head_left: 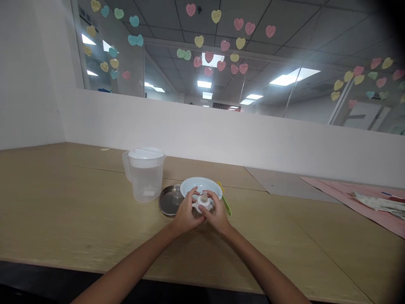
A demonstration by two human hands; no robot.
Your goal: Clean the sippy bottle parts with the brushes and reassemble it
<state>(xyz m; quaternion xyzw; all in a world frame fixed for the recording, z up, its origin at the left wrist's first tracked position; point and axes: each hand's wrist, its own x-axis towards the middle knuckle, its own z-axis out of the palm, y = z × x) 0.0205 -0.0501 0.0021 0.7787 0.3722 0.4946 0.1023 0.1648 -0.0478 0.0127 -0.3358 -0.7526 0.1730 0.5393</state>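
Both hands are wrapped round a baby bottle (204,202) in front of my body, its pale nipple pointing up out of a white collar. My left hand (186,213) grips its left side, and my right hand (218,213) closes on the right side with the thumb at the collar. The lower part of the bottle is mostly hidden by my fingers. Just behind it stands a pale blue bowl (201,182). A round metal tray (166,204) lies to the left, with a clear cap (177,192) on it. A green-handled brush (226,205) lies to the right.
A lidded, translucent pitcher (146,179) stands left of the tray on the wooden table (95,211). At the far right, a pink cloth (332,192) carries a printed packet or paper (379,203). Behind the table rises a white wall (190,131) below a window with heart-shaped notes.
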